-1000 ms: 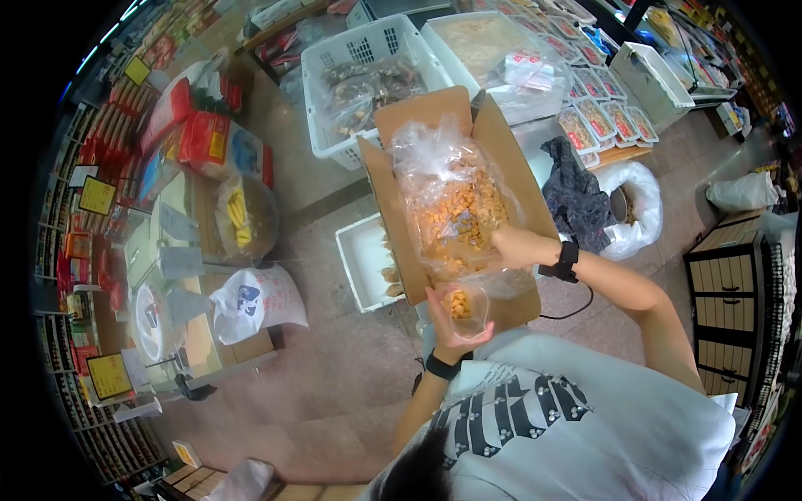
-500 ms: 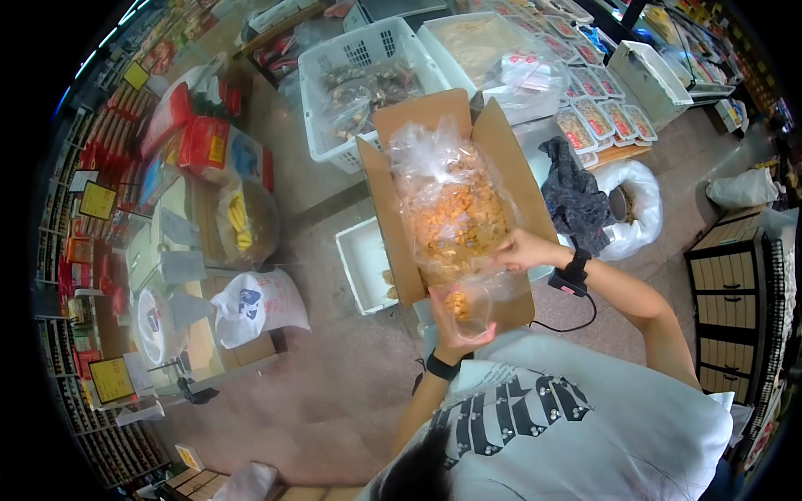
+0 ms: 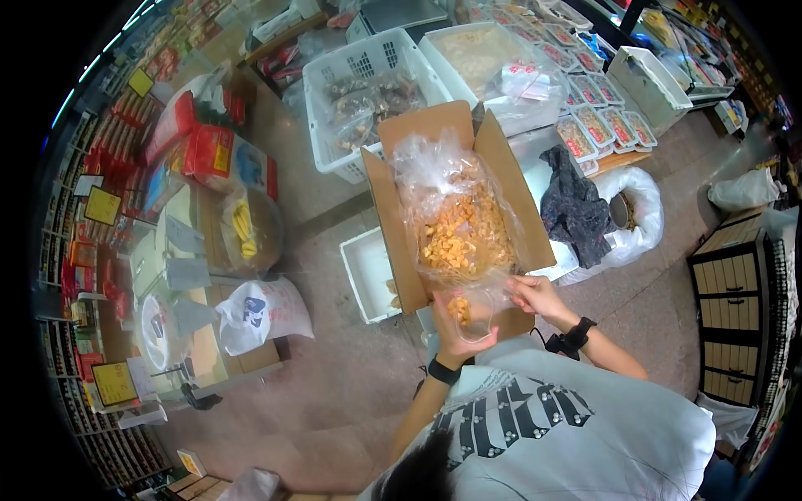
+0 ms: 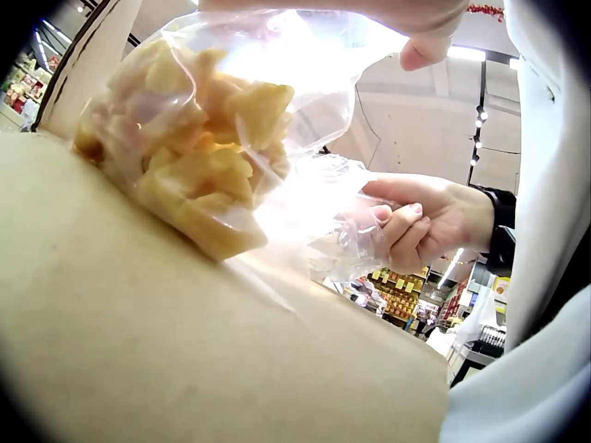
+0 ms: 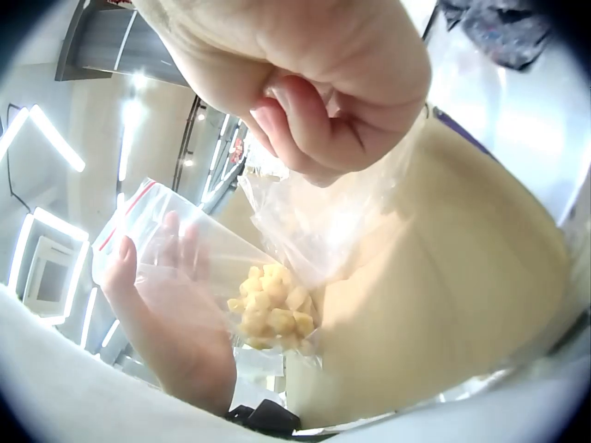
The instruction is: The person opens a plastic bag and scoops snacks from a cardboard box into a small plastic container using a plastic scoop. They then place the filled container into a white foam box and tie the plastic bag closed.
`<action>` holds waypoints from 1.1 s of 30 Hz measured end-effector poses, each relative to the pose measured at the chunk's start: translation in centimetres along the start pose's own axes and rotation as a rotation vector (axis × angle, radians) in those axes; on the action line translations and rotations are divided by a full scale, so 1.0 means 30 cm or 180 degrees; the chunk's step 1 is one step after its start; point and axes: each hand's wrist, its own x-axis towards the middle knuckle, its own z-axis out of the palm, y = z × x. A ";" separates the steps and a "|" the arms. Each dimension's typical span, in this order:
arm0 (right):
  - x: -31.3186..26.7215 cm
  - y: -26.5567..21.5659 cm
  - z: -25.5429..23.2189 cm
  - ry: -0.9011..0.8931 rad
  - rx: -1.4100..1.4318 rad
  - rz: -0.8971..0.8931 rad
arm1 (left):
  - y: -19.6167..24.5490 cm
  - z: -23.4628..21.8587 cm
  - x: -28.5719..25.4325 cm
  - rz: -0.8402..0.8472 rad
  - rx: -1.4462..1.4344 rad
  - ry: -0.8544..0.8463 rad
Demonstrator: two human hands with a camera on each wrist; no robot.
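My left hand (image 3: 452, 341) holds a small clear zip bag (image 5: 148, 208) at the near end of a cardboard box (image 3: 511, 184). Yellow-orange chunks (image 5: 272, 309) lie in the bottom of that bag. In the right wrist view the left thumb shows at the bag's mouth, with the fingers seen through the film. My right hand (image 3: 543, 299), fingers curled, grips the edge of a large clear plastic bag (image 4: 337, 217) just right of the zip bag. The large bag lies inside the box, full of similar orange pieces (image 3: 455, 238).
Behind the box stands a white plastic basket (image 3: 322, 125) of bagged goods. A white foam box (image 3: 361, 288) sits at left. To the right are a dark crumpled bag (image 3: 572, 204) and a white sack (image 3: 652, 213). Packed trays (image 3: 597, 125) fill the back right.
My right hand has left the orange pieces and moved toward me to the large bag's near edge, pulling its film. My left hand with the zip bag has hardly moved.
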 end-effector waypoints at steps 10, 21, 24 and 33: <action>-0.150 -0.107 -0.153 0.0187 -0.0202 -0.0301 | 0.019 0.003 0.022 -0.0029 0.0016 0.0132; -0.414 -0.504 -0.260 -0.0479 -0.1449 -0.0122 | 0.043 0.005 0.083 -0.0065 0.0376 0.0292; -0.427 -0.575 -0.226 -0.0563 -0.2089 -0.0142 | 0.040 0.006 0.091 0.0022 0.0385 0.0308; -0.395 -0.754 -0.007 -0.1116 -0.4022 -0.0956 | 0.049 0.003 0.089 0.0061 0.0422 0.0233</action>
